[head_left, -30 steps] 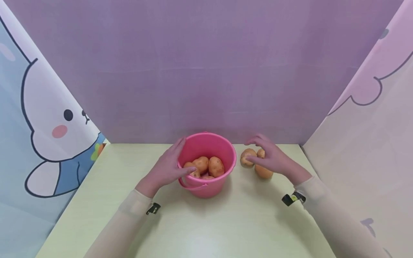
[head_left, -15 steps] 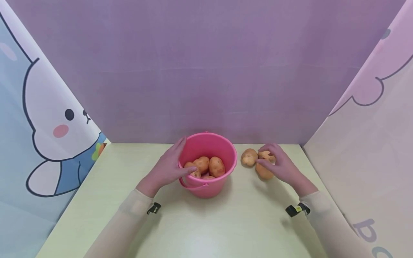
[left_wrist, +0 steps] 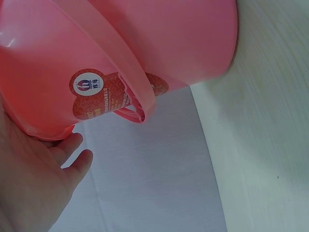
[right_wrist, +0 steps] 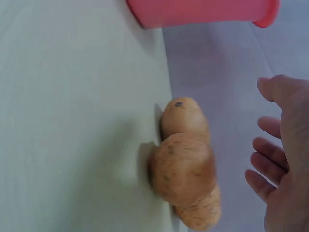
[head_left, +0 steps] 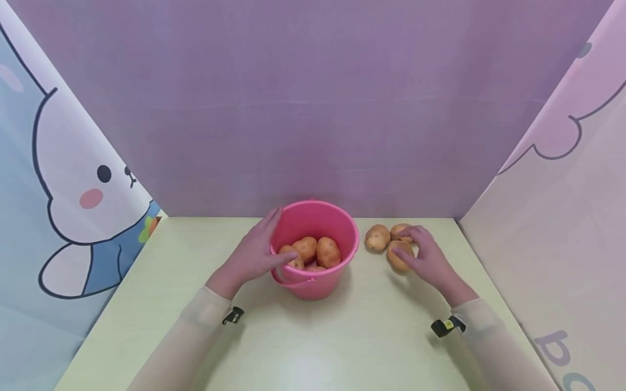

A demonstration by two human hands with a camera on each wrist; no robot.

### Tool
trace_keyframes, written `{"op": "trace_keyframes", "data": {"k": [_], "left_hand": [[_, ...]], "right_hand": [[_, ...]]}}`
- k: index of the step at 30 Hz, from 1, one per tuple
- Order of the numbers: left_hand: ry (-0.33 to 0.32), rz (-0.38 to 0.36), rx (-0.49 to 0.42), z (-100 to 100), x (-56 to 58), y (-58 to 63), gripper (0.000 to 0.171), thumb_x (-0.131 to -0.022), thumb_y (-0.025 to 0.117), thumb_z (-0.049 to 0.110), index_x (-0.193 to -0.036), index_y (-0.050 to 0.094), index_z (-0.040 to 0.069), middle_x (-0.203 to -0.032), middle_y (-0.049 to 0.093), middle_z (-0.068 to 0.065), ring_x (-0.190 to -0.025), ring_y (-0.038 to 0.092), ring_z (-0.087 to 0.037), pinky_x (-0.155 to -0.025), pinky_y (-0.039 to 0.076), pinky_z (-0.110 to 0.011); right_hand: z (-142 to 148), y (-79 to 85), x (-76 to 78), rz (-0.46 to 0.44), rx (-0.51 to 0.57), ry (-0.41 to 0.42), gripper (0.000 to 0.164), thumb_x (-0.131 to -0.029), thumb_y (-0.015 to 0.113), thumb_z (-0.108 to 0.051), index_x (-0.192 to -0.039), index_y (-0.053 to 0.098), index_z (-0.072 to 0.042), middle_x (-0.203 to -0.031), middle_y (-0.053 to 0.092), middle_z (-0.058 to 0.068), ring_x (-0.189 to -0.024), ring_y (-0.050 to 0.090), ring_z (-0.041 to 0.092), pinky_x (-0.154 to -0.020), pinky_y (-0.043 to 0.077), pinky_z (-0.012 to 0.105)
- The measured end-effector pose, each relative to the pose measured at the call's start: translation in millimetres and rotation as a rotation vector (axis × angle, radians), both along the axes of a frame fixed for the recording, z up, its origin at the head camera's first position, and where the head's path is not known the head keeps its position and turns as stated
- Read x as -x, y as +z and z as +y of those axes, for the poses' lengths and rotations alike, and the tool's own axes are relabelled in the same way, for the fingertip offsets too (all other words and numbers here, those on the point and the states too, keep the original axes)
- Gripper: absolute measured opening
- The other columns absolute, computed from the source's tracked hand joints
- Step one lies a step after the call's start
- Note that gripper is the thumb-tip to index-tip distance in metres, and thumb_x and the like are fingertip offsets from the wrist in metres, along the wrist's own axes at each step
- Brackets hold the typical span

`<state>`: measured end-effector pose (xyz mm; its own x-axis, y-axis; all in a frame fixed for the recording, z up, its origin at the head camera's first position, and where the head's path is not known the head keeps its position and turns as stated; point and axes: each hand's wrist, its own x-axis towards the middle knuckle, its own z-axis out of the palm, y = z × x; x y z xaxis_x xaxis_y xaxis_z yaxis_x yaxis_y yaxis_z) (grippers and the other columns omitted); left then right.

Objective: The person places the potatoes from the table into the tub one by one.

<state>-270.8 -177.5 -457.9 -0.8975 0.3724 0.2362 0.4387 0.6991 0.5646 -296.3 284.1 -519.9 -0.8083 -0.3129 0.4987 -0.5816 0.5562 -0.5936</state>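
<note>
A pink bucket (head_left: 320, 287) with several potatoes (head_left: 328, 253) inside stands at the middle back of the table. My left hand (head_left: 248, 259) holds its left rim, the thumb reaching over the edge and the fingers along the outer side. In the left wrist view, fingertips (left_wrist: 79, 166) show just past the rim. Right of the bucket lie three loose potatoes: a left one (head_left: 377, 239), a back one (head_left: 401, 230) and a front one (head_left: 399, 257). Above the back and front ones hovers my right hand (head_left: 426, 259), thumb and fingers apart; the right wrist view shows space between it and the potatoes.
The bucket's handle (head_left: 288, 283) hangs down on its near left side. A purple backdrop (head_left: 313, 108) rises right behind the table (head_left: 303, 347). Printed cloth panels flank it, a rabbit panel (head_left: 73, 179) on the left and a pale one (head_left: 562, 228) on the right.
My right hand has moved right, away from the left loose potato, and now hovers over the back and front ones. The left hand and the bucket have stayed put.
</note>
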Motion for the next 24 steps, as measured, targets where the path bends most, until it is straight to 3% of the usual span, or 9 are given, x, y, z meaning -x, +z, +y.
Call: {"op": "trace_keyframes", "data": {"k": [10,24], "left_hand": [[0.0,-0.01,-0.008,1.3,-1.0,2.4,0.124,-0.091,0.079,0.072,-0.178,0.018,0.007,-0.183,0.022,-0.011,-0.163,0.031,-0.042,-0.116,0.048,-0.067],[0.007,-0.019,-0.01,-0.1,-0.4,0.4,0.125,-0.091,0.077,0.075,-0.178,0.016,0.01,-0.184,0.019,-0.009,-0.164,0.029,-0.041,-0.116,0.049,-0.067]], "right_hand": [[-0.7,-23.3,2.5,0.027,-0.019,-0.169,0.041,-0.092,0.09,-0.011,-0.119,0.067,0.011,-0.121,0.065,0.029,-0.117,0.056,0.048,-0.1,0.044,0.057],[2.0,-40.4,3.5,-0.102,-0.051,-0.266,0.052,-0.095,0.09,-0.026,-0.127,0.065,0.007,-0.124,0.06,0.027,-0.12,0.052,0.046,-0.101,0.047,0.063]]}}
